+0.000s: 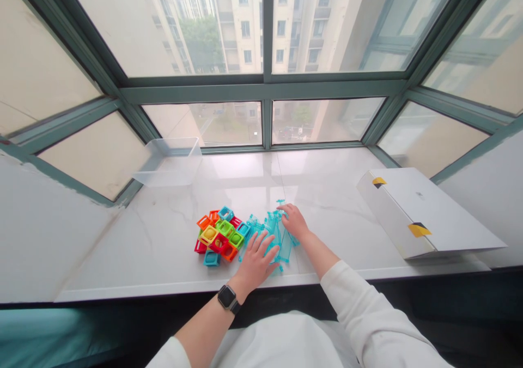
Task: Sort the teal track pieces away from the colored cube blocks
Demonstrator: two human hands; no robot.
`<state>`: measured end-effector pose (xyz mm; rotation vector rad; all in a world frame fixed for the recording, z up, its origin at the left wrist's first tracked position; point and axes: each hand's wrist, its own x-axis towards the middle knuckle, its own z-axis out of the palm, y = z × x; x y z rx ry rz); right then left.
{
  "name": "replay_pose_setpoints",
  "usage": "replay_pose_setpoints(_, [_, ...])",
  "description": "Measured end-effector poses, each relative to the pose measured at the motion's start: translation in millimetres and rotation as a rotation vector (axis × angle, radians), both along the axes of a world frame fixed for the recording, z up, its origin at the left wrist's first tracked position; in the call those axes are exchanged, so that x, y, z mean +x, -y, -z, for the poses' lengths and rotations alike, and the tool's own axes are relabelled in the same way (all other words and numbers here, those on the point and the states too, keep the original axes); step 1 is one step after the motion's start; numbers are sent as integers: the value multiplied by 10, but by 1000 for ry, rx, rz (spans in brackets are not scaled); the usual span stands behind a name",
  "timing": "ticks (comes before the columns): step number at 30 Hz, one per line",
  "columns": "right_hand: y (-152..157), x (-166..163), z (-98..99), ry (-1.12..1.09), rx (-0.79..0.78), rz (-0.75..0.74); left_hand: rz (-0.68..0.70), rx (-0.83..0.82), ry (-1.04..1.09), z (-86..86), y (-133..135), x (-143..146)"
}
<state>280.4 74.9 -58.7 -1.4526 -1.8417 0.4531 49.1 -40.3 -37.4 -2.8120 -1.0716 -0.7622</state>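
A heap of small coloured plastic cube blocks [218, 234], in red, orange, yellow, green and blue, lies on the white marble sill [163, 237]. Right of it lies a pile of clear turquoise plastic pieces [274, 231]. My left hand [256, 259], with a dark watch on the wrist, rests flat on the turquoise pieces with fingers spread. My right hand [293, 221] sits on the far right side of the same pile, fingers curled onto the pieces; whether it grips one is hard to make out.
A clear plastic tub [169, 163] stands at the back left of the sill by the window. A white cardboard box [425, 212] with yellow-black tape lies at the right. Window frames close off the back and sides.
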Motion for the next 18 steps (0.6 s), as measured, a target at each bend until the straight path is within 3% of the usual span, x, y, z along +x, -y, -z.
replay_pose_setpoints(8, [-51,20,-73,-75,10,96,25,23,-19,60,-29,1])
replay_pose_setpoints(13, [-47,135,-219,-177,49,184,23,16,0,89,-29,20])
replay_pose_setpoints(18, [271,141,-351,-138,85,55,-22,20,29,130,-23,67])
